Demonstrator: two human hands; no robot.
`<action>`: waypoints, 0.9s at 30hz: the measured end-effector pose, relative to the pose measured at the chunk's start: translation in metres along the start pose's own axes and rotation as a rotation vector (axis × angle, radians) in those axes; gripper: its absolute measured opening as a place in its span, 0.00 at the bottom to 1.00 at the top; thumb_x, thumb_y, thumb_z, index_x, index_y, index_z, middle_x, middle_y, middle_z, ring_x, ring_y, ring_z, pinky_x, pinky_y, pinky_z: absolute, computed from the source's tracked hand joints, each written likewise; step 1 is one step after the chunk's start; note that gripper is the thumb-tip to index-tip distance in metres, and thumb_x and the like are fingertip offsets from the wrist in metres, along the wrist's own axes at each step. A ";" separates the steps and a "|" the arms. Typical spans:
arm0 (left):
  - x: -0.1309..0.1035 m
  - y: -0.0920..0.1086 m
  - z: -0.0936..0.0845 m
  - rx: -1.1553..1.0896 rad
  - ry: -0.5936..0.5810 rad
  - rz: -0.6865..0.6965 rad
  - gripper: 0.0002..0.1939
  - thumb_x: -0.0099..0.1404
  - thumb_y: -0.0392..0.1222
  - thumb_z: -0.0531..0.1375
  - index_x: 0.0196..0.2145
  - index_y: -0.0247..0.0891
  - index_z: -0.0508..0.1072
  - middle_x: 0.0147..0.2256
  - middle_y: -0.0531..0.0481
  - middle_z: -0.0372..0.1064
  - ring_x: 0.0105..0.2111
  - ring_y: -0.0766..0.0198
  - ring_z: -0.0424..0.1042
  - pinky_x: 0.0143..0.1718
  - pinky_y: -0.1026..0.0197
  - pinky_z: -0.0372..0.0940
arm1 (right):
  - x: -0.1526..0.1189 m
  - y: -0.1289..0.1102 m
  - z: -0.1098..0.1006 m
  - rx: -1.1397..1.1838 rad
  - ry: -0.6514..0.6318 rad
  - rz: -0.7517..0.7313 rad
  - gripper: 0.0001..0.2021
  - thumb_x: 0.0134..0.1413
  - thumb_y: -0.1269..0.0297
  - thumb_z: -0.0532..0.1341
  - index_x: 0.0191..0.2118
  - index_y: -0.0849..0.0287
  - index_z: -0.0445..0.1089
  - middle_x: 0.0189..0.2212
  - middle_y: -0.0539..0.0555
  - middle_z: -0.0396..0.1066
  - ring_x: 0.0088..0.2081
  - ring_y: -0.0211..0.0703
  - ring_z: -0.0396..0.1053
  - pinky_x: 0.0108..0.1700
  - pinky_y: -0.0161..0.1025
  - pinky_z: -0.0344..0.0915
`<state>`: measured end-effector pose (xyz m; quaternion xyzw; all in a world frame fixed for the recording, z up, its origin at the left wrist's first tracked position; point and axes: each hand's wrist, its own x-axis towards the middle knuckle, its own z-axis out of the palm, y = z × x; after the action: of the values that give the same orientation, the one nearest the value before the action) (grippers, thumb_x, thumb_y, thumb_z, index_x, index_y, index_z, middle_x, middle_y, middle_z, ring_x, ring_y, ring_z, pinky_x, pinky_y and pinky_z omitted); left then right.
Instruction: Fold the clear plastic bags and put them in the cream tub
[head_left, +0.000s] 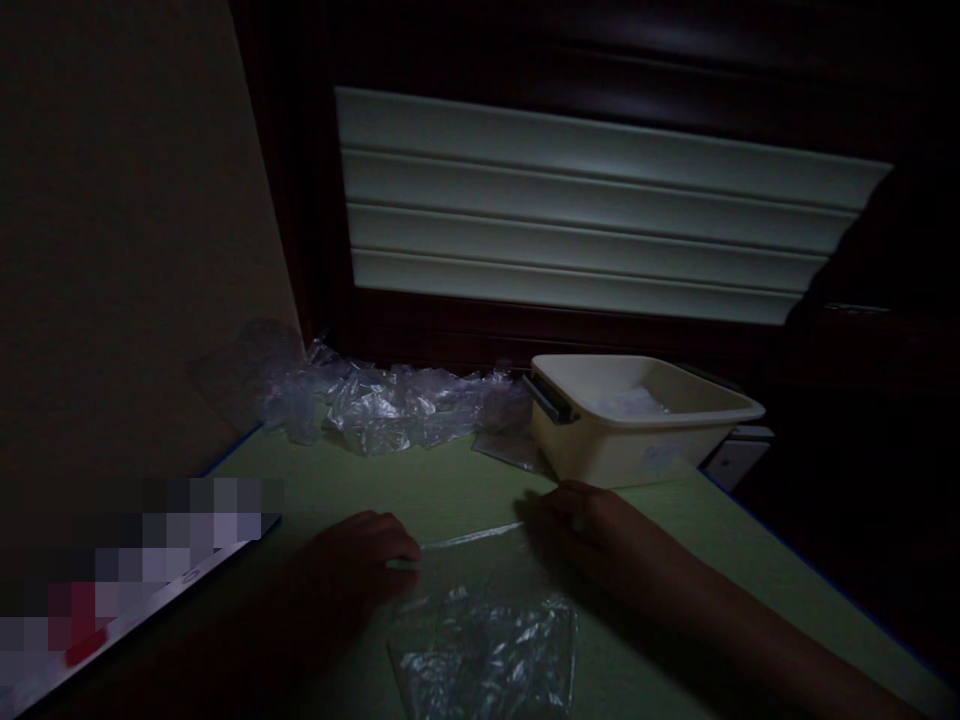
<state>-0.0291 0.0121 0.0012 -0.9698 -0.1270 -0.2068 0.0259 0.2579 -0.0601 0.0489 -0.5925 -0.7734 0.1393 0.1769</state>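
A clear plastic bag (487, 660) lies flat and wrinkled on the light green table in front of me. Its upper edge shows as a pale, shiny strip stretched between my two hands. My left hand (367, 550) is closed at the left end of that edge, with thumb and fingers pinched together. At the right end, my right hand (585, 515) has its fingers curled onto the edge, just in front of the cream plastic bin (600, 450). Dim light hides the exact fingertip contact.
A heap of crumpled clear plastic (397, 405) lies along the back of the table (375, 480). The bin has dark handles and holds some pale plastic. A screen-like device (187, 575), partly pixelated, stands at the left. A white object (739, 460) is behind the bin.
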 end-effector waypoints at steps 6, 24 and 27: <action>0.006 0.007 -0.013 -0.048 -0.043 -0.042 0.18 0.51 0.24 0.50 0.37 0.40 0.70 0.40 0.49 0.71 0.37 0.60 0.68 0.37 0.61 0.62 | 0.008 0.015 0.015 0.111 0.057 0.019 0.07 0.53 0.68 0.58 0.35 0.63 0.72 0.34 0.59 0.69 0.34 0.45 0.68 0.35 0.38 0.64; 0.015 0.019 -0.020 -0.195 0.095 -0.458 0.11 0.63 0.40 0.51 0.40 0.38 0.71 0.38 0.47 0.72 0.39 0.59 0.72 0.41 0.58 0.68 | 0.006 0.003 0.017 0.301 0.135 0.024 0.06 0.49 0.75 0.55 0.28 0.60 0.67 0.27 0.54 0.68 0.28 0.41 0.66 0.30 0.36 0.61; 0.013 0.017 -0.019 -0.278 0.093 -0.546 0.13 0.63 0.45 0.54 0.42 0.40 0.71 0.40 0.48 0.73 0.39 0.58 0.72 0.41 0.59 0.68 | 0.005 -0.003 0.014 0.452 0.192 0.052 0.05 0.53 0.71 0.54 0.28 0.59 0.64 0.25 0.52 0.67 0.27 0.40 0.65 0.29 0.35 0.61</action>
<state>-0.0206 -0.0036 0.0240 -0.8834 -0.3522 -0.2658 -0.1577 0.2483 -0.0561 0.0379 -0.5683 -0.6867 0.2564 0.3739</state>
